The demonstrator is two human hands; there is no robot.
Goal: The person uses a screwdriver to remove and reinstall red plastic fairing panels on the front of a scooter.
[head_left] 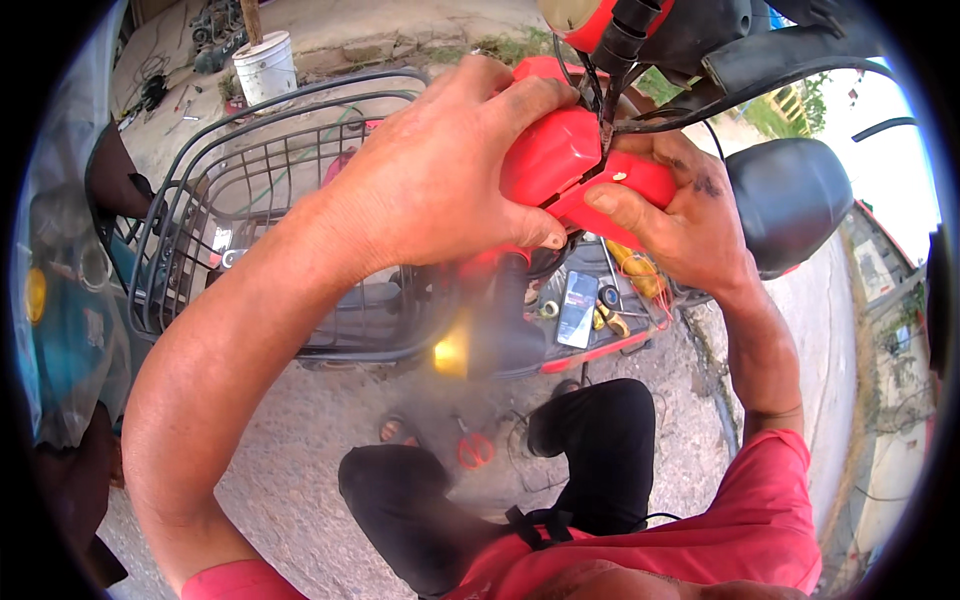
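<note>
My left hand (pixel 430 165) grips the left part of a red plastic cover (pixel 552 160) on the vehicle's handlebar, fingers over its top and thumb at its lower edge. My right hand (pixel 695 215) is wrapped round the right part, its thumb lying on the near red panel (pixel 635 183). A dark seam or gap runs between the two red pieces, and a small pale spot marks the near one. Black cables (pixel 607 105) run up between my hands from behind the cover. Some of my right fingers are hidden behind the cover.
A black wire basket (pixel 215 200) stands at left. Below the cover, a footboard holds a phone (pixel 577 310), small tools and a yellow device (pixel 640 270) with red wires. A dark rounded part (pixel 790 200) is at right; a white bucket (pixel 265 68) stands far left. Red wire (pixel 475 450) lies on the ground.
</note>
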